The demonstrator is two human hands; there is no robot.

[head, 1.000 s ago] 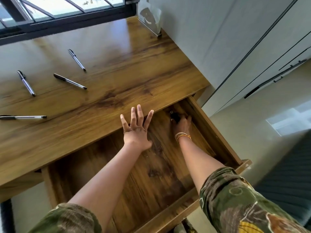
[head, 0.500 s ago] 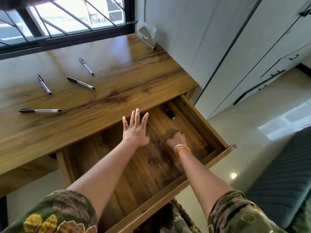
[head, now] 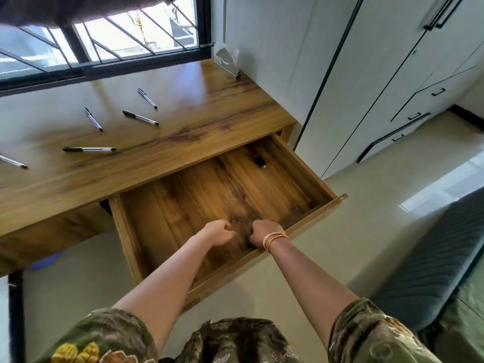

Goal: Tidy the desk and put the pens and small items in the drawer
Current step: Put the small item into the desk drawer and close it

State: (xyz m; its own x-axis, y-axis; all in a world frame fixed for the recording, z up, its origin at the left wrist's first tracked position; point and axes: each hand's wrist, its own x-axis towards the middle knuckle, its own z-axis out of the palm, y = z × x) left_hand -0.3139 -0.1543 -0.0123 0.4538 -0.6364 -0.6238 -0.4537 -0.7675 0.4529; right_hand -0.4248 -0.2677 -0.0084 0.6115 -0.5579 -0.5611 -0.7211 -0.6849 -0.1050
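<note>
The wooden table (head: 199,132) runs along the far window, its near edge overhanging the pulled-out drawer (head: 318,214), whose floor lies bare except for a small black item (head: 260,162) in the far right corner. Five pens (head: 89,149) lie scattered far left on the table. Both hands, left (head: 219,233) and right (head: 264,233), hang loosely curled, grasping nothing, over the drawer's near edge.

Both hands pulled back toward the drawer (head: 309,221) front rail. Left hand (head: 218,233), a second ago flat with fingers spread near the tabletop (head: 209,121) edge, now loosely curled above the drawer floor at 6 o'clock. Right hand (head: 264,233) left the small black item (head: 260,161), which now lies alone at the drawer's 1 o'clock corner; fingers curled, by the front rail. Camera view swung up and back.
</note>
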